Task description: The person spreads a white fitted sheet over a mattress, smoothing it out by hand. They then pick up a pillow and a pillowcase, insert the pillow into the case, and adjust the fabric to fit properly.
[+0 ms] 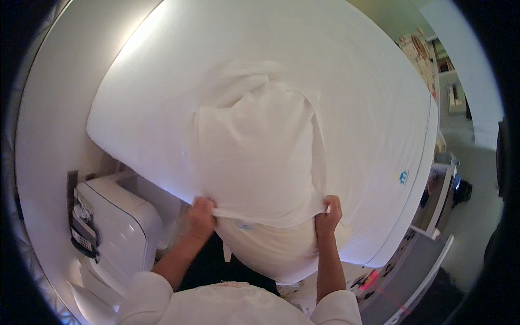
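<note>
A white garment (256,154) lies spread over a mattress (357,134) with a white cover. Its far end is bunched into loose folds, and I cannot tell its exact kind. My left hand (203,215) grips the near left corner of its hem, and my right hand (329,215) pinches the near right corner. Between them the hem runs nearly straight, slightly sagging. Below the hem hangs more pale fabric (276,248) near my body; whether it belongs to the garment is unclear.
At left stands a glossy white rounded cabinet (122,211) with a dark holder (83,235) on its side, close to a pale wall (53,109). Right of the mattress are an open drawer (430,260) and a red item (369,280). Cluttered shelves (443,61) stand at far right.
</note>
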Demonstrator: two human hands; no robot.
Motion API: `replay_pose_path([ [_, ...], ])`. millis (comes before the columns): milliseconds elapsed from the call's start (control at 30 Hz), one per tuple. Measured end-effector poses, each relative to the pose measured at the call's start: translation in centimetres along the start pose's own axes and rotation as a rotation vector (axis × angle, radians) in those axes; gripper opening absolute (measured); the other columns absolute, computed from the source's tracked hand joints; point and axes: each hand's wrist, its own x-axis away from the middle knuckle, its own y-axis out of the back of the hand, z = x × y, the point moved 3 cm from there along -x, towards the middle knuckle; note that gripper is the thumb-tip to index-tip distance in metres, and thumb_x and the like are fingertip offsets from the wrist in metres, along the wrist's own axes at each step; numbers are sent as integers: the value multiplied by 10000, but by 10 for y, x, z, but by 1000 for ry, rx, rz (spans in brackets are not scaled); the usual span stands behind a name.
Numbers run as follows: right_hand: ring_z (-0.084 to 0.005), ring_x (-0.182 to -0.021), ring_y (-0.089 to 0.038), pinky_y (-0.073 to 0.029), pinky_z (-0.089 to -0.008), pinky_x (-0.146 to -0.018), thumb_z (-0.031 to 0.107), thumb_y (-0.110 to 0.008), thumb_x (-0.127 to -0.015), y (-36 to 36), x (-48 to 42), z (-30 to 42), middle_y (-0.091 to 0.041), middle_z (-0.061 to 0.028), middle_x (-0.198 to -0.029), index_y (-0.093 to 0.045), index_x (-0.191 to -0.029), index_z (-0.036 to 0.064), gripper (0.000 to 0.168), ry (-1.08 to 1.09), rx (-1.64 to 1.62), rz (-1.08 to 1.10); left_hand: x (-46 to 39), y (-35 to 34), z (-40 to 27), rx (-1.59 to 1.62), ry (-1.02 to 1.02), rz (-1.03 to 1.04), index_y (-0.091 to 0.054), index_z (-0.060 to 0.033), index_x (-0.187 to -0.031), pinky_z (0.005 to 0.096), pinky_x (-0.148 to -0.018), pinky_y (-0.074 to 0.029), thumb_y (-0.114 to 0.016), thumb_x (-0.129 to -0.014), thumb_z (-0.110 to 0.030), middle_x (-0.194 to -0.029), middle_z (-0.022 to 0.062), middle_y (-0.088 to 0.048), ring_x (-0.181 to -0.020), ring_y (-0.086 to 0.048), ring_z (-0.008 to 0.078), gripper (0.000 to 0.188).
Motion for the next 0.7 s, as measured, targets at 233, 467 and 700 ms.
replay_pose_path([
  [233, -195, -719, -538, -447, -269, -619, 1, -606, -698, -33, -7, -51, -539, -80, -792, -507, -802, 38, 149, -385, -127, 154, 57, -22, -7, 169, -115, 10, -532, -53, -752, 408, -654, -442, -589, -616, -105, -822, 129, -528, -776, -531, 299, 157],
  [467, -327, -1029, -509, -393, -432, -878, 38, -613, -715, -31, -34, 83, -549, -157, -1102, -533, -1054, 41, 349, 321, 169, 266, 25, -36, 92, 121, 424, -227, -486, -49, -915, 408, -786, -407, -611, -670, -115, -1003, 157, -512, -909, -504, 345, 283],
  [700, -274, -864, -551, -429, -380, -746, -71, -596, -599, -77, -13, 159, -570, -91, -939, -583, -903, 54, 329, 727, 155, 432, 50, -69, 86, 527, 834, -93, -437, -39, -964, 430, -688, -451, -589, -750, -122, -889, 205, -566, -841, -558, 403, 276],
])
